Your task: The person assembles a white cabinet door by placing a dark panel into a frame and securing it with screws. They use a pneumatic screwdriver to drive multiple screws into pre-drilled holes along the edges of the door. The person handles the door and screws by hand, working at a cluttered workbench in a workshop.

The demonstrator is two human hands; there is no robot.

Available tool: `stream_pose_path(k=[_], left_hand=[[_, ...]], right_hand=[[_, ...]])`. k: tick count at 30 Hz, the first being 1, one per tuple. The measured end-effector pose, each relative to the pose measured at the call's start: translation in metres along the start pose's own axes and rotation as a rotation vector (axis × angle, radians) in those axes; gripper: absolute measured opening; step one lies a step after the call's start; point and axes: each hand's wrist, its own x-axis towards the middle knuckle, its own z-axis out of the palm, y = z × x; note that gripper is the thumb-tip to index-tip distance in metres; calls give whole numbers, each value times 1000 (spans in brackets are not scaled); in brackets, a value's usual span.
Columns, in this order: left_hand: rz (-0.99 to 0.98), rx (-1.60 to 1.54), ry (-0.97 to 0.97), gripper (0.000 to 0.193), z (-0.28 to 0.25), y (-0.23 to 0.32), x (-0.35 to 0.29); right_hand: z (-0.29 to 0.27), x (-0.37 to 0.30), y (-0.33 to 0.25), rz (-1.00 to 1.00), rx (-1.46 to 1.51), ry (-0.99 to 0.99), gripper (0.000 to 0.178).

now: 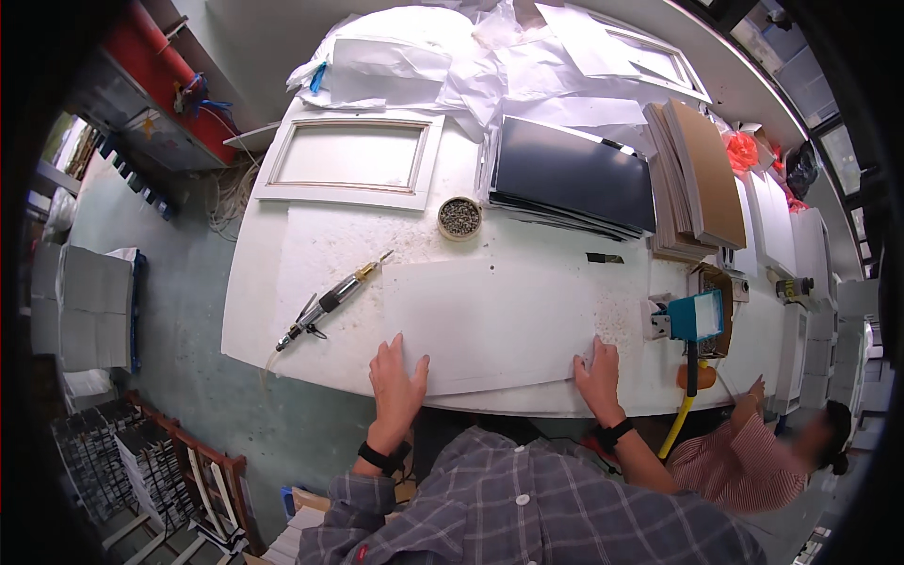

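A plain white board (490, 320) lies flat on the white worktable in front of me, with a small dark spot near its far edge. My left hand (397, 386) is at the board's near left corner, fingers stretched out and thumb apart. At the near right corner is my right hand (600, 379), its fingers extended and its thumb beside the board's edge. Neither hand is wrapped round anything. To the left of the board rests a power screwdriver (330, 299) with a bit at its tip. Beyond the board stands a round tub of small metal screws (460, 218).
A white frame (353, 158) lies at the back left. Dark panels (570, 174) are stacked behind the board, beside upright brown-edged boards (702, 174). A teal box-shaped device (695, 315) and a yellow-handled tool (676, 426) are at right, near a co-worker in a striped shirt (739, 461).
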Motion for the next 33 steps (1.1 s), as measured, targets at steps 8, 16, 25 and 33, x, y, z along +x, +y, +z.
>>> stream_pose_path(k=[8, 16, 25, 33], left_hand=[[330, -72, 43, 39, -14, 58, 117], [639, -33, 15, 19, 41, 75, 247], [691, 153, 18, 21, 62, 78, 264], [711, 204, -1, 20, 72, 86, 269]], right_hand=[[-27, 12, 5, -22, 26, -43, 51], [-28, 34, -60, -20, 307, -81, 47], [-24, 25, -77, -9, 297, -155, 35], [-58, 63, -159, -193, 242, -152, 31]])
